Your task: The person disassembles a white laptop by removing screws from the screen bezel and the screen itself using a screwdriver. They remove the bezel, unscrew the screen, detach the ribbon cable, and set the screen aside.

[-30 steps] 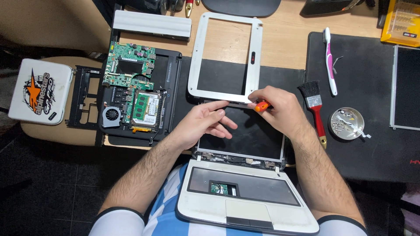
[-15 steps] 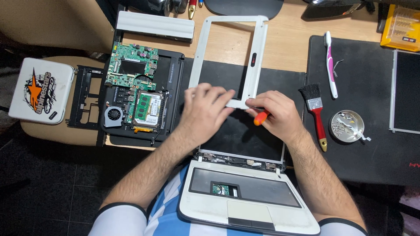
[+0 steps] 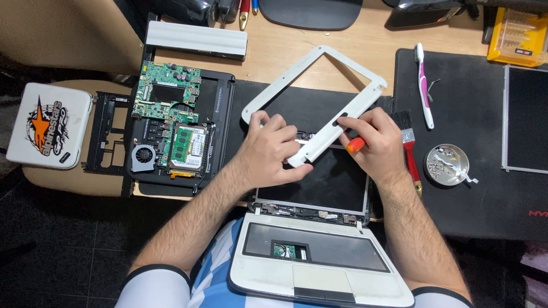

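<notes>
Left hand (image 3: 273, 149) is gripping the white screen bezel (image 3: 319, 97) at its lower edge, fingers curled over the frame, grip pinching it. Right hand (image 3: 374, 142) is touching the same bezel edge from the right with fingertips on it while holding an orange-handled screwdriver (image 3: 356, 145) in a closed grip. Bezel is sitting tilted, rotated diagonally over the black mat (image 3: 468, 148) and wooden bench (image 3: 297, 48), above the bare laptop display panel (image 3: 319, 182). White laptop base (image 3: 319, 268) is lying near the person's lap, hinged to the panel.

Just right of the right hand: red-handled brush (image 3: 410, 149), then a small round metal dish with screws (image 3: 448, 164), and a pink-white toothbrush (image 3: 423, 84) on the mat. Left of the hands: an opened black laptop chassis with green circuit board (image 3: 166, 98), fan (image 3: 142, 155), memory stick (image 3: 184, 142). Far left: white case with orange star (image 3: 50, 125). Long white battery bar (image 3: 197, 39) is lying at the top. Separate dark screen panel (image 3: 526, 117) at the right edge; yellow bit box (image 3: 518, 37) at the top right.
</notes>
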